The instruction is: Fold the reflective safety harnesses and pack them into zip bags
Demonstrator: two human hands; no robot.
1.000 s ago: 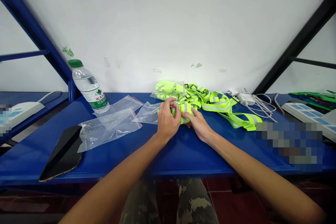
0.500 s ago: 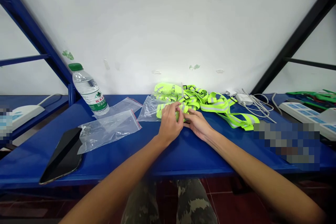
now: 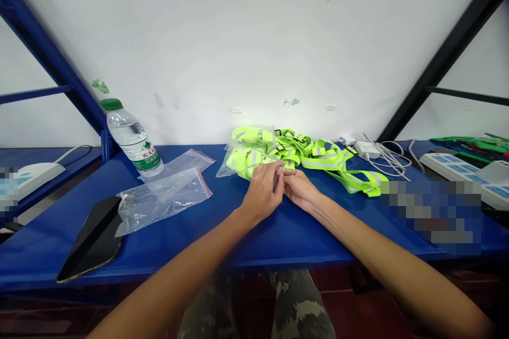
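Note:
A clear zip-lock bag (image 3: 224, 168) with a folded yellow-green reflective strap (image 3: 243, 161) inside lies in front of me. At its right end, my left hand (image 3: 264, 186) is closed with fingers pinched on the bag's edge. My right hand (image 3: 301, 188) meets it there, thumb and fingertips also closed on the bag's mouth. The fingertips partly cover each other and the bag's edge. Behind my hands lies a tangle of yellow-green reflective straps (image 3: 328, 156) with black buckles. Another folded strap bundle (image 3: 250, 134) sits just behind the bag.
Two flat clear zip-lock bags (image 3: 165, 198) lie at left, near a water bottle (image 3: 139, 143) and a dark flat phone-like slab (image 3: 93, 235). A white charger with cables (image 3: 369, 149) and a power strip (image 3: 457, 172) are at right. A white wall rises behind the blue table (image 3: 178, 246).
The strap bundle now sits inside the clear bag, farther left of my fingers. Both hands have shifted slightly right to the bag's mouth and pinch it together.

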